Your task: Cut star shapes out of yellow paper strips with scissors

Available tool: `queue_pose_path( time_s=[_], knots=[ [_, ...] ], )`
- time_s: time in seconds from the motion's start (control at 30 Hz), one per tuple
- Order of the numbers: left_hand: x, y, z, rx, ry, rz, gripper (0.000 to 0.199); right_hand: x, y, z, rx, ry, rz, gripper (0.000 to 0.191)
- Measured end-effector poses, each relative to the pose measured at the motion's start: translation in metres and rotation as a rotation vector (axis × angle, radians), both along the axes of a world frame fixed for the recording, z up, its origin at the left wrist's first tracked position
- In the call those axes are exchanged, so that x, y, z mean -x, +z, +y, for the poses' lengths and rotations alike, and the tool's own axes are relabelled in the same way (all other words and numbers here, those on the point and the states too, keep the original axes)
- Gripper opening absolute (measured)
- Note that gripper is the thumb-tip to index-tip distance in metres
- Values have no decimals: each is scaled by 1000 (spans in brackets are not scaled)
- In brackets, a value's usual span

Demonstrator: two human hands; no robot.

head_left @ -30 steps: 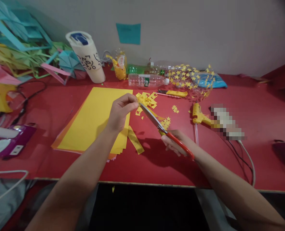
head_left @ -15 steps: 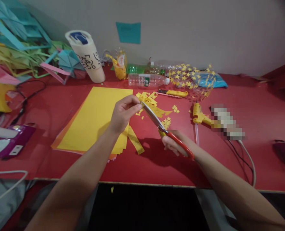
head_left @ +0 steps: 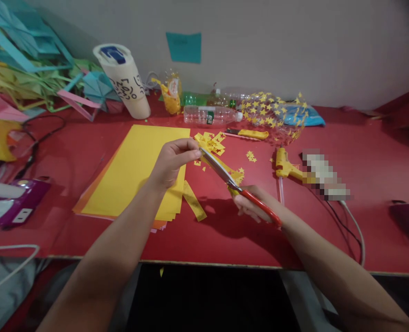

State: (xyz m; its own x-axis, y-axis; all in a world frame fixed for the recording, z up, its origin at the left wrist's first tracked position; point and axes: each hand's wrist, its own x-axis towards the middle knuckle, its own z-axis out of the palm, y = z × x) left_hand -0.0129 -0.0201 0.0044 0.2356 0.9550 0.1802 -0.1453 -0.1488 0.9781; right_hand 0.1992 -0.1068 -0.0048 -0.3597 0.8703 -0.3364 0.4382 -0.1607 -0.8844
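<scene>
My right hand (head_left: 251,203) is wrapped round the red handles of the scissors (head_left: 259,203), whose blades point up and left. The blade tips meet the fingertips of my left hand (head_left: 174,159), which is pinched; whatever lies between its fingers is too small to make out. A yellow paper strip hangs along the blades. Beneath my left forearm lies a stack of yellow sheets (head_left: 149,147), with a loose yellow strip (head_left: 194,201) at its right edge. Cut scraps (head_left: 209,142) and small yellow stars (head_left: 251,156) sit beyond the scissors.
Along the wall stand a white tumbler (head_left: 126,83), a clear bottle (head_left: 204,115) and a star-covered bottle (head_left: 266,108). A yellow cutter (head_left: 251,133) and a glue gun (head_left: 287,166) lie at right. Folded paper shapes (head_left: 27,55) and a purple power strip (head_left: 15,203) are at left.
My left hand has shifted slightly left. The scissors have moved a little and their blades look closer together. The yellow paper by the blades now hangs nearer to them.
</scene>
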Motion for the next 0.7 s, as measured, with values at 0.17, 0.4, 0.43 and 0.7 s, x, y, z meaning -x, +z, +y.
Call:
queue_pose_path(
  time_s=[0.17,0.4,0.43,0.7],
  knots=[
    [0,0,0,-4,5,-1,8,1,0,0,54,-27,-23,50],
    [-4,-3,0,-14,10,-53,8,7,3,-1,38,-57,-21,48],
    [-5,-4,-1,-27,12,-62,8,8,2,-2,37,-62,-21,48],
    [-10,-10,-2,-134,56,-31,12,9,-6,-4,3,-36,11,52]
  ],
)
